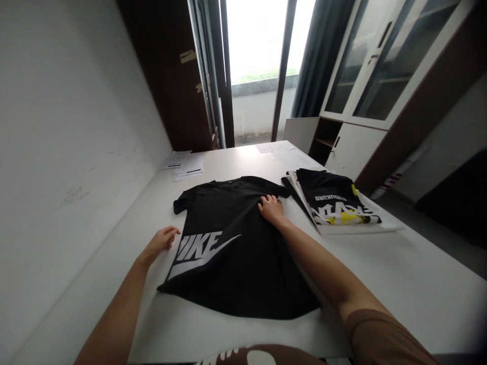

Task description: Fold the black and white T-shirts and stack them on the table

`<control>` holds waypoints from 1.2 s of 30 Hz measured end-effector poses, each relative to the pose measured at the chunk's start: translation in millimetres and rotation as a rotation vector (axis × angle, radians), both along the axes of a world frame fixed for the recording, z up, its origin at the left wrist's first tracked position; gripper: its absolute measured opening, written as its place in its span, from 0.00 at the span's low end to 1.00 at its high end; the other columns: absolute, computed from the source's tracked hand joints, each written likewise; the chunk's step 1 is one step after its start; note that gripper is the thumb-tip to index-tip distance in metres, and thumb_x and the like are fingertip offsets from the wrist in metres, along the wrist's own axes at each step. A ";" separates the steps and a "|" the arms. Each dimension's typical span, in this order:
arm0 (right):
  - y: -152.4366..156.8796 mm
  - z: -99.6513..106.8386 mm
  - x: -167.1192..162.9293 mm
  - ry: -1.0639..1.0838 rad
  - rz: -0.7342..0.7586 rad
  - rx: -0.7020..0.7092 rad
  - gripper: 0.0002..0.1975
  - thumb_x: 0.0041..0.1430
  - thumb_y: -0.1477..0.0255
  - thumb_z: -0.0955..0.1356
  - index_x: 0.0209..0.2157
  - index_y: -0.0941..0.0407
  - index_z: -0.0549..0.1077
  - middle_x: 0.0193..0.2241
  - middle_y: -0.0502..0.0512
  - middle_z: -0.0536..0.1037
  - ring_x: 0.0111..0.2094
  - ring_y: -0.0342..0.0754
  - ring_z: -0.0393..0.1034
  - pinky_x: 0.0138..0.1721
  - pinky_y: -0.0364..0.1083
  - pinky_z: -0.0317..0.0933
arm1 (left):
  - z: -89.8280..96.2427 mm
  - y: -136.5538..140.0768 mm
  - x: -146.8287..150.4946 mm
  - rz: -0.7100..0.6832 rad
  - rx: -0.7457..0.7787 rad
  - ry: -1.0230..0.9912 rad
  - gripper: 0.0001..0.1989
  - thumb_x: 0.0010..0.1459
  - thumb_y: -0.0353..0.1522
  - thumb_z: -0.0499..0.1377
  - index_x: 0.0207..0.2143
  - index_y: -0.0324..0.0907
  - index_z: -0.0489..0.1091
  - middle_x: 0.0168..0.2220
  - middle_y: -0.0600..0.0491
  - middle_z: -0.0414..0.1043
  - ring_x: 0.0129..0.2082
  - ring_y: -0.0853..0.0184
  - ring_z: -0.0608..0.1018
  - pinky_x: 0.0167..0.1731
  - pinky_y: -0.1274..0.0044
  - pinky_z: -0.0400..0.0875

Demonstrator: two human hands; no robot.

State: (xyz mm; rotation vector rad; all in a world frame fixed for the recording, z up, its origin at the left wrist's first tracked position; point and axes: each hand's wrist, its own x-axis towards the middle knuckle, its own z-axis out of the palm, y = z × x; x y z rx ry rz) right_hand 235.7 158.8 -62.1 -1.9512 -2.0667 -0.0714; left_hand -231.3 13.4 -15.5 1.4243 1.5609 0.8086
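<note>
A black T-shirt [243, 268] with a white NIKE print and swoosh lies spread on the white table, its collar toward the far side and its hem toward me. My right hand [271, 207] rests on the upper right of the shirt, just below the sleeve, fingers extended over the cloth. Beside the shirt's left edge is my left hand [163, 239], its fingers loosely bent and apart, with no cloth visibly gripped. Whether its fingertips touch the edge I cannot tell.
To the right sits a stack of folded shirts [338, 197], the top one black with white and yellow print. Papers [190, 165] lie at the far left of the table [380, 274], and more sheets [279, 148] at its far end. A wall [76, 152] borders the left side.
</note>
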 end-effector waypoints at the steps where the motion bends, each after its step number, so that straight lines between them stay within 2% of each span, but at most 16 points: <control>1: 0.8 -1.0 0.6 0.003 0.007 -0.009 0.21 0.70 0.61 0.62 0.58 0.55 0.70 0.61 0.67 0.69 0.64 0.63 0.56 0.60 0.59 0.52 | -4.3 3.1 10.6 0.062 0.089 0.083 0.19 0.61 0.47 0.55 0.38 0.41 0.74 0.20 0.59 0.61 0.19 0.69 0.66 0.23 0.76 0.65; 2: 1.7 -2.1 1.2 0.005 0.017 -0.019 0.21 0.70 0.61 0.62 0.59 0.55 0.70 0.63 0.67 0.67 0.65 0.63 0.55 0.61 0.59 0.51 | -7.5 4.2 21.7 0.096 0.183 0.183 0.18 0.62 0.45 0.54 0.38 0.42 0.74 0.23 0.56 0.66 0.23 0.67 0.70 0.27 0.74 0.69; 4: 3.6 -4.4 1.9 0.005 0.043 -0.035 0.22 0.71 0.62 0.61 0.61 0.56 0.69 0.65 0.67 0.65 0.66 0.62 0.54 0.62 0.59 0.51 | -9.7 2.2 43.2 0.064 0.365 0.404 0.15 0.64 0.41 0.53 0.39 0.43 0.75 0.34 0.50 0.74 0.35 0.61 0.76 0.41 0.68 0.73; 6: 4.9 -6.6 1.9 0.004 0.078 -0.041 0.23 0.71 0.62 0.61 0.62 0.56 0.68 0.66 0.66 0.64 0.67 0.61 0.54 0.63 0.58 0.50 | -7.3 -1.1 62.1 -0.073 0.496 0.572 0.13 0.66 0.38 0.53 0.41 0.44 0.75 0.44 0.47 0.76 0.47 0.57 0.76 0.53 0.64 0.69; 8: 5.4 -8.2 1.0 0.008 0.115 -0.040 0.24 0.71 0.62 0.61 0.63 0.56 0.68 0.66 0.66 0.64 0.67 0.60 0.54 0.64 0.57 0.50 | -3.5 0.5 77.8 -0.230 0.555 0.645 0.13 0.66 0.37 0.54 0.45 0.45 0.76 0.50 0.46 0.74 0.54 0.55 0.73 0.60 0.62 0.65; 10: 5.1 -9.0 -0.3 0.015 0.142 -0.036 0.24 0.71 0.62 0.61 0.63 0.57 0.68 0.66 0.66 0.64 0.68 0.60 0.54 0.64 0.58 0.50 | -2.2 11.3 91.0 -0.350 0.560 0.660 0.14 0.66 0.37 0.56 0.51 0.46 0.75 0.56 0.46 0.71 0.59 0.55 0.70 0.63 0.62 0.62; 13: 3.9 -8.6 -1.7 0.023 0.153 -0.031 0.24 0.71 0.62 0.62 0.62 0.56 0.69 0.66 0.66 0.64 0.68 0.60 0.54 0.64 0.58 0.50 | -8.2 44.4 109.1 -0.416 0.550 0.685 0.21 0.65 0.39 0.58 0.59 0.45 0.71 0.63 0.45 0.65 0.65 0.54 0.64 0.67 0.60 0.57; 16: 2.9 -7.3 -1.6 0.021 0.165 -0.025 0.24 0.71 0.61 0.62 0.62 0.56 0.69 0.66 0.65 0.64 0.68 0.60 0.55 0.65 0.57 0.51 | -21.0 86.0 126.4 -0.378 0.506 0.735 0.25 0.67 0.41 0.56 0.63 0.43 0.67 0.67 0.43 0.61 0.68 0.53 0.60 0.68 0.59 0.52; 19: 2.5 -6.2 -0.4 0.021 0.180 -0.030 0.24 0.70 0.61 0.62 0.62 0.55 0.69 0.66 0.64 0.64 0.68 0.59 0.55 0.65 0.57 0.51 | -35.4 120.0 139.1 -0.289 0.364 0.807 0.29 0.69 0.46 0.52 0.67 0.43 0.62 0.71 0.41 0.54 0.71 0.48 0.54 0.67 0.51 0.48; 22: 2.5 -5.5 1.7 0.042 0.184 -0.038 0.24 0.70 0.61 0.63 0.62 0.54 0.69 0.66 0.63 0.65 0.68 0.59 0.54 0.65 0.57 0.52 | -48.1 139.5 142.0 -0.214 0.279 0.872 0.33 0.69 0.50 0.48 0.70 0.46 0.56 0.74 0.41 0.47 0.73 0.44 0.49 0.66 0.44 0.41; 26: 4.1 -6.1 6.5 0.072 0.162 -0.034 0.23 0.70 0.61 0.64 0.61 0.54 0.70 0.66 0.62 0.65 0.68 0.58 0.54 0.66 0.56 0.51 | -58.3 149.1 133.3 -0.187 0.269 0.912 0.35 0.69 0.53 0.44 0.72 0.47 0.53 0.75 0.43 0.43 0.73 0.45 0.46 0.66 0.44 0.39; 36: 3.7 -4.9 2.8 0.103 0.220 -0.020 0.21 0.70 0.63 0.64 0.60 0.55 0.71 0.64 0.61 0.67 0.68 0.54 0.56 0.67 0.50 0.51 | -58.8 153.7 91.9 -0.174 0.240 0.967 0.35 0.69 0.53 0.43 0.73 0.49 0.51 0.75 0.46 0.41 0.74 0.48 0.46 0.66 0.46 0.40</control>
